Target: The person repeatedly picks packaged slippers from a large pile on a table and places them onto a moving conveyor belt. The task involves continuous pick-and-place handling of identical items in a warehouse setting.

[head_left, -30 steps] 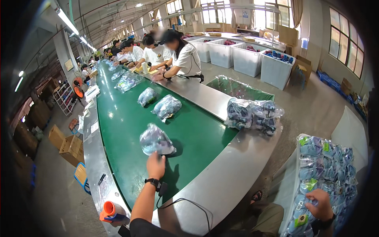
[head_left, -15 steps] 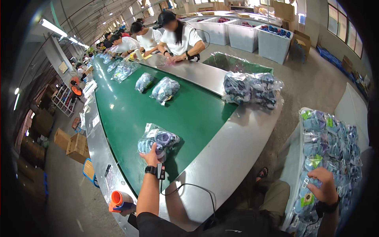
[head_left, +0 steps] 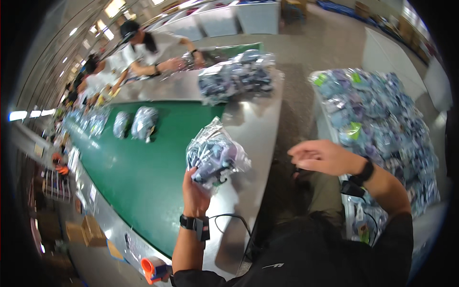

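My left hand [head_left: 195,193] grips a clear plastic bag of blue and purple shoes [head_left: 217,160] by its near lower side. The bag is lifted above the table's metal edge, and its loose top points away from me. My right hand [head_left: 320,155] hovers, holding nothing, between the table and a large bin [head_left: 330,124] piled with similar bagged shoes [head_left: 377,105]; its fingers are loosely bent and apart from the thumb. Two more bags of shoes [head_left: 144,123] lie farther up the green conveyor belt [head_left: 143,182].
A stack of bagged shoes [head_left: 239,76] stands on the far metal corner. Across the belt a co-worker [head_left: 148,52] handles clear plastic. An orange tape dispenser [head_left: 154,268] sits at the near left edge. A black cable [head_left: 234,217] trails from my left wrist.
My left hand has raised the bag of shoes off the belt and brought it rightward. My right hand has left the bin's bags and come toward the middle. The view has turned right.
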The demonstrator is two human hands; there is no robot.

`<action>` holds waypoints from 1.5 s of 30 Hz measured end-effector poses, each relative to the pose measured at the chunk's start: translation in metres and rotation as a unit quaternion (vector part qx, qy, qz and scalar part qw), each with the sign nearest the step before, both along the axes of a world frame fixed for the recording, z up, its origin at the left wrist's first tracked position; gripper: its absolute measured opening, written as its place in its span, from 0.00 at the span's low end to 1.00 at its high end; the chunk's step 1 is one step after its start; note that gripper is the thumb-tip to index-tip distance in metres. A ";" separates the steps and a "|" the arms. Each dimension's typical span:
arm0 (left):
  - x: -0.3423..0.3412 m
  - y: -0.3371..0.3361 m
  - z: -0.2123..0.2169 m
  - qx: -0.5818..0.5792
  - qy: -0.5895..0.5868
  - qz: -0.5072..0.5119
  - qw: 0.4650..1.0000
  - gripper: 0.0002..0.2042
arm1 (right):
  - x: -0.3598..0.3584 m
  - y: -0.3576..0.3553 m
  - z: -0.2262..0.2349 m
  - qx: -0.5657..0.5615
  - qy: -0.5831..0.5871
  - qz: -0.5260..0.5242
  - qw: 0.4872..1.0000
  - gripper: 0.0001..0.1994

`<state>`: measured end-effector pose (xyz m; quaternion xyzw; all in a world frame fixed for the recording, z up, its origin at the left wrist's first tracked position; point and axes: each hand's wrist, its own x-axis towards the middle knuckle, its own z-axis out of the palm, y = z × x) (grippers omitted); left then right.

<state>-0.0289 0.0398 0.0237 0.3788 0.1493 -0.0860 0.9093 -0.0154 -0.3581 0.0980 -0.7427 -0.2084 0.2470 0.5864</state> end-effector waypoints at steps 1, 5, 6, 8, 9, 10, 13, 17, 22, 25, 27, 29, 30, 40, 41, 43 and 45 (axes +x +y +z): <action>0.002 -0.024 0.005 0.001 0.000 -0.027 1.000 0.25 | 0.002 0.004 -0.008 0.017 0.044 -0.007 0.999 0.24; -0.018 -0.101 0.024 0.081 -0.077 -0.109 0.988 0.38 | 0.004 0.024 -0.034 0.086 0.197 -0.048 0.975 0.28; -0.023 -0.108 0.014 0.137 -0.097 -0.107 0.980 0.40 | 0.003 0.027 -0.046 0.126 0.203 -0.057 0.969 0.29; -0.034 -0.131 0.007 0.162 -0.143 -0.113 0.970 0.39 | -0.006 0.019 -0.065 0.161 0.159 -0.088 0.970 0.32; -0.037 -0.133 0.003 0.150 -0.143 -0.132 0.969 0.39 | -0.008 0.016 -0.073 0.156 0.113 -0.100 0.976 0.34; -0.035 -0.130 -0.005 0.155 -0.156 -0.154 0.963 0.39 | -0.008 0.014 -0.083 0.143 0.103 -0.148 0.973 0.29; -0.034 -0.130 -0.012 0.039 -0.094 -0.218 0.971 0.29 | -0.005 -0.023 -0.084 0.195 0.183 -0.191 0.944 0.28; -0.027 -0.128 -0.023 0.201 -0.103 -0.294 0.929 0.24 | 0.014 -0.086 -0.080 0.243 0.208 -0.265 0.910 0.31; -0.017 -0.119 -0.067 0.401 -0.057 -0.138 0.904 0.18 | 0.055 -0.197 -0.052 0.260 0.117 -0.381 0.880 0.16; -0.008 -0.124 -0.058 0.363 -0.028 -0.086 0.927 0.16 | 0.101 -0.282 -0.072 0.323 -0.005 -0.471 0.821 0.14; -0.005 -0.126 -0.066 0.377 -0.014 -0.057 0.924 0.15 | 0.124 -0.328 -0.056 0.290 -0.041 -0.545 0.786 0.14; -0.003 -0.132 -0.069 0.375 -0.007 -0.031 0.926 0.15 | 0.155 -0.384 -0.050 0.293 -0.083 -0.613 0.729 0.16; -0.004 -0.128 -0.072 0.375 -0.020 -0.053 0.925 0.15 | 0.165 -0.406 -0.041 0.249 -0.100 -0.638 0.722 0.17; -0.006 -0.111 -0.092 0.316 -0.031 -0.048 0.947 0.11 | 0.171 -0.466 -0.144 -0.092 -0.020 -0.691 0.717 0.23; -0.009 -0.111 -0.086 0.320 -0.029 -0.047 0.946 0.11 | 0.167 -0.441 -0.139 -0.081 -0.027 -0.679 0.729 0.22; -0.010 -0.116 -0.072 0.327 -0.034 -0.061 0.942 0.10 | 0.155 -0.415 -0.128 -0.055 -0.025 -0.646 0.761 0.22; -0.010 -0.117 -0.072 0.319 -0.039 -0.068 0.945 0.10 | 0.142 -0.398 -0.106 -0.064 -0.019 -0.592 0.803 0.22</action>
